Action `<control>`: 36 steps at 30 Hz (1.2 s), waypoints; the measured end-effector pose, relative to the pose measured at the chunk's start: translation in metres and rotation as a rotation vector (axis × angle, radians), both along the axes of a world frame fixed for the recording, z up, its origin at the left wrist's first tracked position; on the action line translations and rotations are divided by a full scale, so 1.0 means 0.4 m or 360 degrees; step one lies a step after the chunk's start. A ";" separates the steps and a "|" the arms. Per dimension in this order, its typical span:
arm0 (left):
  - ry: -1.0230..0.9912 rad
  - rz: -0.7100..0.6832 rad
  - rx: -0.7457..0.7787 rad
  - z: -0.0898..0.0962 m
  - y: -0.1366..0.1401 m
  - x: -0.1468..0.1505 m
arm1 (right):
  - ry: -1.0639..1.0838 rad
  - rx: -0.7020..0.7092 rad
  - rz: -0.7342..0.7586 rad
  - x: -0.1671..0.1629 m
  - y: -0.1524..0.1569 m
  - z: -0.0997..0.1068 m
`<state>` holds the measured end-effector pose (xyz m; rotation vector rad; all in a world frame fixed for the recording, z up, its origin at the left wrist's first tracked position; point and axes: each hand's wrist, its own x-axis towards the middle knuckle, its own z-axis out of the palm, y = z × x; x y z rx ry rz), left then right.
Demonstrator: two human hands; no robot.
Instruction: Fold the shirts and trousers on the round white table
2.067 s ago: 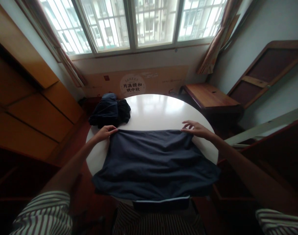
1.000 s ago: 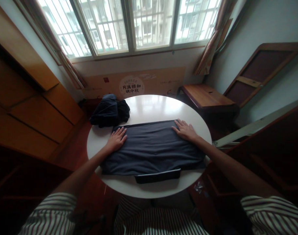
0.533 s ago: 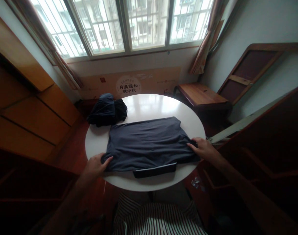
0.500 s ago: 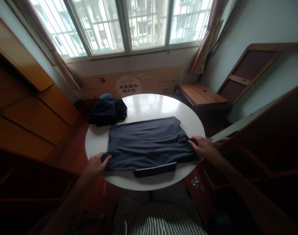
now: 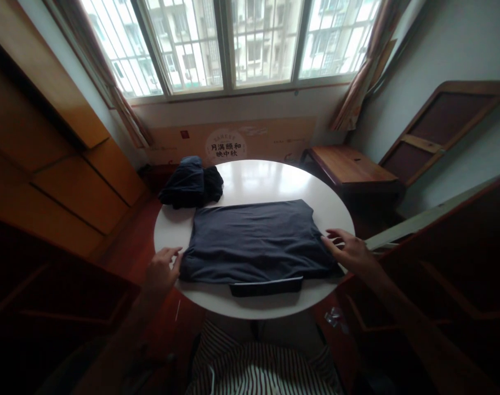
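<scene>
A dark grey-blue garment (image 5: 254, 238), perhaps a shirt, lies spread flat on a white oval table (image 5: 258, 178). Along its near edge a black strip (image 5: 266, 286) with a pale border sticks out, maybe a collar. My left hand (image 5: 163, 267) is at the garment's left edge, thumb and fingers apart, with no cloth between them. At the right edge my right hand (image 5: 346, 248) hovers with its fingers spread, its fingertips close to the cloth; whether they touch it I cannot tell.
A pile of dark folded clothes (image 5: 192, 182) sits at the table's back left. Beyond the table are a low wooden stool (image 5: 351, 164) at right and a long printed cardboard box (image 5: 270, 140) under the window. Orange cabinets (image 5: 85, 192) stand at left.
Both hands have let go of the garment's side edges and their fingers have opened. The garment stays flat on the table. The whole view has shifted a little.
</scene>
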<state>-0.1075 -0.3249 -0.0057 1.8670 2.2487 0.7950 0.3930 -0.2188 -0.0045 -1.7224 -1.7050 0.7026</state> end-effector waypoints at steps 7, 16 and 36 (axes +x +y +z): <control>0.0346 -0.0065 -0.0190 -0.004 0.035 0.097 | -0.0134 -0.0020 0.0096 -0.076 0.048 0.005; -0.0872 -0.0137 -0.0335 -0.039 0.060 0.045 | 0.0521 -0.0340 0.0086 -0.034 0.054 -0.030; 0.0553 -0.0552 -0.0265 -0.085 0.318 0.155 | -0.1052 0.0141 0.0391 -0.252 0.248 -0.075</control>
